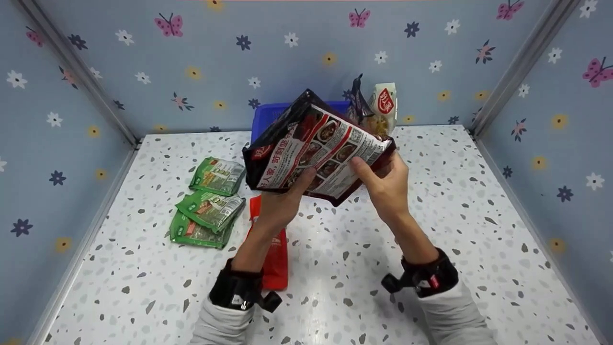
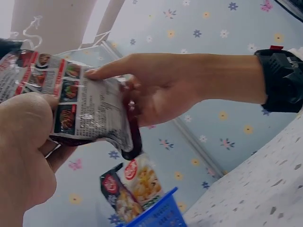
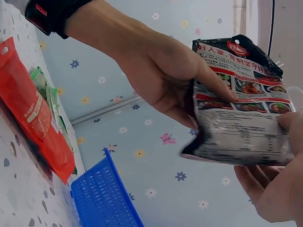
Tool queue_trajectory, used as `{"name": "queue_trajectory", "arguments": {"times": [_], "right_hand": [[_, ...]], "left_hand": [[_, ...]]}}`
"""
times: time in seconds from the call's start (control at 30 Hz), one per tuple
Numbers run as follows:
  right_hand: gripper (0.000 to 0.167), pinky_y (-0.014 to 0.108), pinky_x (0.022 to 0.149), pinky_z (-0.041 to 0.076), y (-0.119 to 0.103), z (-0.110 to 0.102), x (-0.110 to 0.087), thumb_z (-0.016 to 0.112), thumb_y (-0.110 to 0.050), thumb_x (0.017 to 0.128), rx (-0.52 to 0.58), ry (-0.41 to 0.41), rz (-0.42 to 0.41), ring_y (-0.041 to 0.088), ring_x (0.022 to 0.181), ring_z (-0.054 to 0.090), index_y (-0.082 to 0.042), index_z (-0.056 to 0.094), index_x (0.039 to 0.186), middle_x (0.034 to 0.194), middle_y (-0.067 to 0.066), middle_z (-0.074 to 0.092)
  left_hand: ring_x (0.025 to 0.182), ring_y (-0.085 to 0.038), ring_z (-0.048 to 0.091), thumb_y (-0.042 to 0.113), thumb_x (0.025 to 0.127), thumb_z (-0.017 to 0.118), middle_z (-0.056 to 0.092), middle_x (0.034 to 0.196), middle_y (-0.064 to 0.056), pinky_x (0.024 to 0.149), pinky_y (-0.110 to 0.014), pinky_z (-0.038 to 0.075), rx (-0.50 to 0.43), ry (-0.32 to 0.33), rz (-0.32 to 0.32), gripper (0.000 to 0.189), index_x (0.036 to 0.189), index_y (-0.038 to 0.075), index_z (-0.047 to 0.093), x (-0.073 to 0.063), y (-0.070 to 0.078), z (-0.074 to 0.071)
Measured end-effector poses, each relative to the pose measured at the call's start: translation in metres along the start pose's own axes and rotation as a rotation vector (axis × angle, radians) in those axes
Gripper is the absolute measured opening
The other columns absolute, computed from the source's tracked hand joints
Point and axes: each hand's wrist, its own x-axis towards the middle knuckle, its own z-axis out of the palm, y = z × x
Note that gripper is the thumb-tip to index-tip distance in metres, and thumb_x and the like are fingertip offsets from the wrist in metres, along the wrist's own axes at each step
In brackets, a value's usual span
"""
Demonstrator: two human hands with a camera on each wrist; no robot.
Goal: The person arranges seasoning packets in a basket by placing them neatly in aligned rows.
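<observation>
Both hands hold up a large black and dark-red food pouch (image 1: 335, 158), tilted, its printed back with small dish pictures facing the head camera. The left hand (image 1: 282, 206) grips its lower left edge, thumb flat on the print. At the lower right corner the right hand (image 1: 390, 187) pinches it, thumb on the printed side and fingers behind. The right wrist view shows the pouch (image 3: 246, 127) between the left hand (image 3: 175, 71) and the right hand (image 3: 279, 189). A red packet (image 1: 275, 261) lies on the table, partly hidden by the left forearm.
Several green packets (image 1: 210, 208) lie overlapping at the left of the white speckled table (image 1: 479, 215). Behind the pouch, a blue basket (image 1: 270, 115) stands against the flowered back wall. A white packet (image 1: 385, 103) and a dark packet (image 2: 113, 189) stand upright in it.
</observation>
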Motion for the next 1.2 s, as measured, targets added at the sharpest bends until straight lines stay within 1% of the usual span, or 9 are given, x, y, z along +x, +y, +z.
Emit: {"name": "queue_trajectory", "arguments": {"times": [0.13,0.27,0.37,0.5,0.63,0.73,0.93,1.0,1.2], "right_hand": [[0.074,0.033,0.099,0.068,-0.002,-0.006,0.006,0.08,-0.004,0.096,-0.042,-0.012,-0.077,0.027,0.122,0.076,0.004,0.048,0.161,0.143,0.019,0.073],[0.076,0.036,0.119,0.059,-0.006,-0.016,0.011,0.08,-0.004,0.096,-0.15,-0.047,-0.148,0.033,0.14,0.07,0.003,0.047,0.163,0.156,0.02,0.069],[0.072,0.042,0.131,0.05,-0.011,-0.023,0.012,0.079,0.0,0.096,-0.182,-0.138,-0.162,0.036,0.148,0.065,0.003,0.05,0.162,0.16,0.023,0.065],[0.07,0.041,0.134,0.046,-0.016,-0.03,0.011,0.078,0.005,0.096,-0.2,-0.299,-0.128,0.027,0.151,0.064,0.005,0.053,0.161,0.158,0.025,0.066],[0.068,0.032,0.113,0.062,-0.02,-0.031,0.008,0.078,0.006,0.097,-0.192,-0.43,-0.056,0.018,0.13,0.076,0.004,0.055,0.161,0.148,0.018,0.072],[0.058,0.027,0.088,0.067,-0.021,-0.028,0.005,0.079,0.006,0.097,-0.175,-0.434,-0.003,0.014,0.104,0.079,0.004,0.063,0.152,0.132,0.008,0.079],[0.025,0.022,0.056,0.047,-0.02,-0.028,0.005,0.081,0.003,0.096,-0.238,-0.345,0.007,0.005,0.061,0.054,0.002,0.082,0.121,0.084,-0.005,0.07],[0.023,0.021,0.054,0.044,-0.019,-0.028,0.004,0.081,0.001,0.096,-0.253,-0.329,0.006,0.004,0.058,0.05,0.001,0.084,0.118,0.077,-0.007,0.065],[0.024,0.022,0.062,0.052,-0.016,-0.024,0.002,0.081,0.0,0.096,-0.244,-0.273,0.0,0.006,0.068,0.061,-0.002,0.086,0.12,0.087,-0.006,0.077]], "left_hand": [[0.143,-0.025,0.071,0.003,0.108,0.072,0.066,0.158,-0.016,0.117,-0.048,0.062,0.066,-0.087,0.084,0.063,0.166,0.004,0.047,0.004,0.006,-0.013],[0.145,-0.029,0.069,-0.004,0.107,0.071,0.065,0.159,-0.016,0.118,-0.051,0.061,0.093,-0.174,0.135,0.065,0.167,0.003,0.045,0.008,0.01,-0.022],[0.149,-0.03,0.067,0.0,0.107,0.072,0.063,0.161,-0.016,0.119,-0.049,0.061,0.146,-0.25,0.137,0.068,0.169,0.005,0.045,0.009,0.013,-0.027],[0.146,-0.029,0.069,0.007,0.107,0.076,0.068,0.158,-0.016,0.117,-0.044,0.062,0.27,-0.334,0.094,0.066,0.168,0.008,0.05,0.008,0.015,-0.031],[0.132,-0.028,0.077,0.013,0.106,0.079,0.077,0.146,-0.015,0.108,-0.042,0.066,0.37,-0.428,0.002,0.056,0.159,0.009,0.062,0.007,0.016,-0.033],[0.122,-0.026,0.08,0.016,0.105,0.08,0.081,0.138,-0.014,0.104,-0.042,0.066,0.397,-0.484,-0.039,0.049,0.152,0.009,0.068,0.007,0.015,-0.032],[0.117,-0.026,0.082,0.016,0.104,0.081,0.083,0.132,-0.014,0.1,-0.04,0.068,0.425,-0.523,-0.021,0.046,0.148,0.008,0.07,0.007,0.014,-0.031],[0.116,-0.026,0.082,0.017,0.104,0.081,0.084,0.131,-0.013,0.099,-0.039,0.068,0.439,-0.526,-0.015,0.045,0.147,0.008,0.071,0.007,0.015,-0.031],[0.117,-0.025,0.081,0.017,0.104,0.082,0.082,0.134,-0.013,0.1,-0.039,0.068,0.424,-0.528,-0.017,0.05,0.151,0.008,0.068,0.006,0.014,-0.029]]}}
